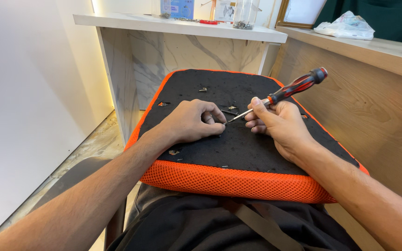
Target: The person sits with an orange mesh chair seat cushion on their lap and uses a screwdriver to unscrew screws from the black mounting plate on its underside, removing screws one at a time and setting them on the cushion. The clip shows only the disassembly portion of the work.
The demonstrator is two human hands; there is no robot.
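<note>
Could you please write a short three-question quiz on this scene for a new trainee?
1. True or false: the right hand holds a screwdriver with a red and black handle.
2. The left hand rests on the cushion's: A) orange mesh edge B) black fabric underside C) marble shelf
3. Fill the gap: the screwdriver's tip points toward the ____ hand's fingertips.

Key: 1 true; 2 B; 3 left.
</note>
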